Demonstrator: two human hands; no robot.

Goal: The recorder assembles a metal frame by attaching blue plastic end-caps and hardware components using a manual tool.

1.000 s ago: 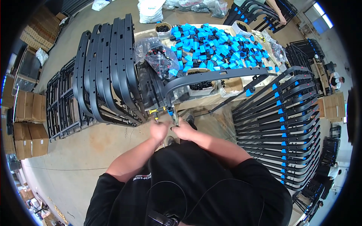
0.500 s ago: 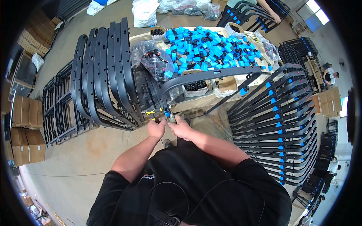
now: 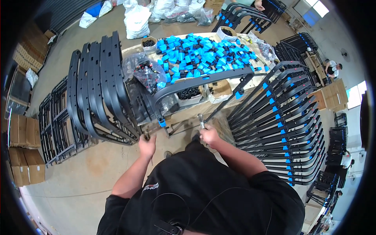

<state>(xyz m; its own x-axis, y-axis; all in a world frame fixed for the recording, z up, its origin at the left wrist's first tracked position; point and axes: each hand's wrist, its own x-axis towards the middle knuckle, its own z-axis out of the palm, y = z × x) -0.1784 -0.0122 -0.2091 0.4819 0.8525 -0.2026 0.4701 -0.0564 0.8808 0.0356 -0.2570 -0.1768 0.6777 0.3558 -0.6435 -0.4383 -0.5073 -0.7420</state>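
A curved black metal frame (image 3: pixel 203 79) stands in front of me against the table, with a blue plastic cap (image 3: pixel 162 123) on its lower left end. My left hand (image 3: pixel 147 146) is closed, left of that end and apart from it. Its fingers wrap the grip of a tool that is dark and blurred by motion. On the other side, my right hand (image 3: pixel 210 136) grips a slim silver metal tool with a rounded head (image 3: pixel 201 118), which points away from me under the frame's span. The tool's lower part is hidden by the fingers.
The table (image 3: pixel 129 50) bears a heap of blue and black plastic caps (image 3: pixel 203 55), bins of small black parts (image 3: pixel 189 93) and a plastic bag (image 3: pixel 150 74). Black frames stand stacked at left (image 3: pixel 92 78) and right (image 3: pixel 290 129). A co-worker's hand (image 3: pixel 259 5) shows at the far side.
My hands have drawn apart from the frame's capped end, left hand to the left and right hand to the right, each with its tool. The view has shifted slightly.
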